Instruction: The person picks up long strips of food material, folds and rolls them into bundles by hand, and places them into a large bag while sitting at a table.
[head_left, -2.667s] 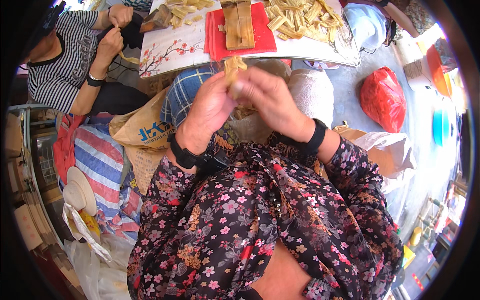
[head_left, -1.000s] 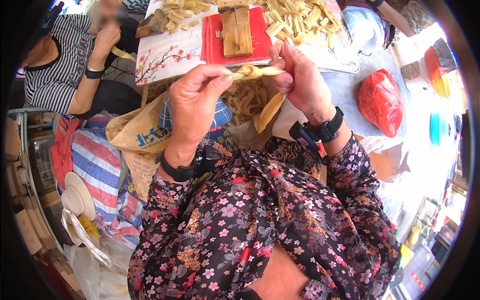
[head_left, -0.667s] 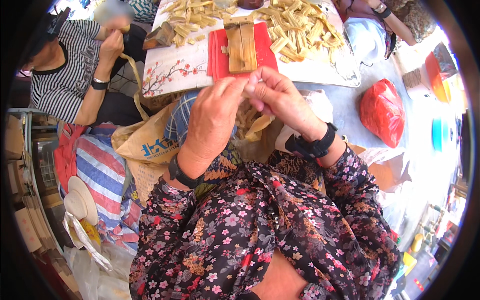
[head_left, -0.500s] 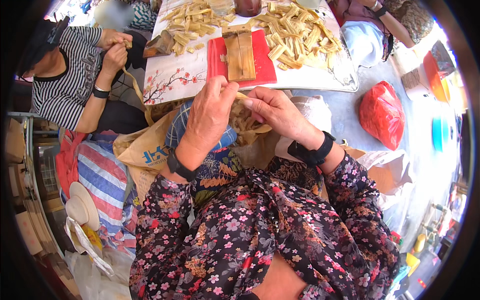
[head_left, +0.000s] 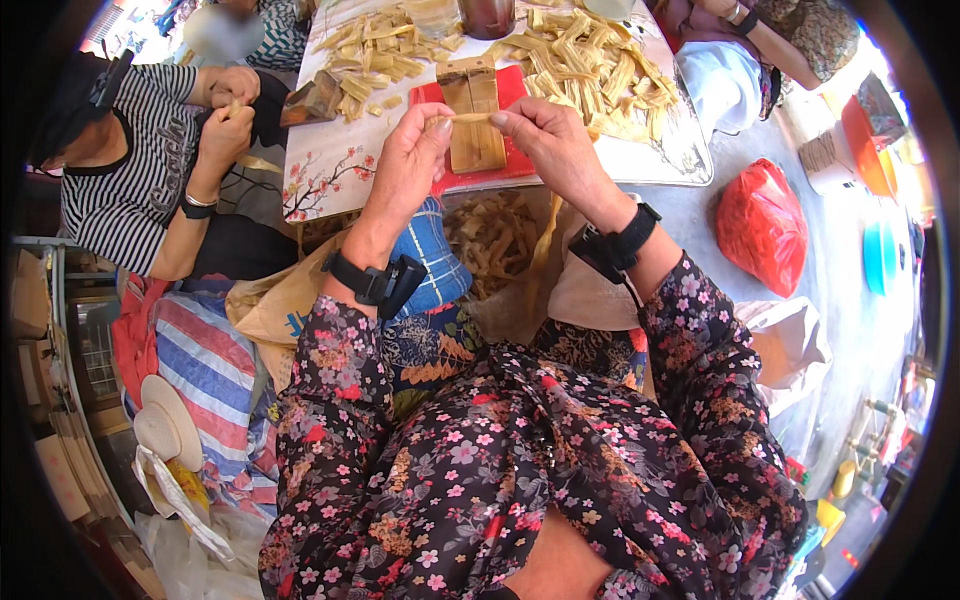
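A pale yellow fibrous strip point(head_left: 468, 118) is stretched level between my two hands, above the table's near part. My left hand point(head_left: 415, 145) pinches its left end. The other end is pinched in my right hand point(head_left: 552, 145), between thumb and fingers. Directly behind and below the strip lies a wooden block point(head_left: 478, 152) with a seam across it, on a red board point(head_left: 513, 90). A long yellow strip point(head_left: 545, 245) hangs below my right hand, over a bag of strips point(head_left: 490, 240); whether it joins the held one I cannot tell.
Heaps of cut yellow strips point(head_left: 600, 75) cover the table's point(head_left: 330, 155) far side, near a dark jar point(head_left: 487, 15) and a wooden wedge-shaped block point(head_left: 312, 100). A co-worker in a striped shirt point(head_left: 135, 160) handles a strip at left. A red plastic bag point(head_left: 762, 225) stands on the floor at right.
Both hands have moved up and apart, from over the bag to above the wooden block, drawing the strip straight between them. The co-worker's hands have come slightly lower.
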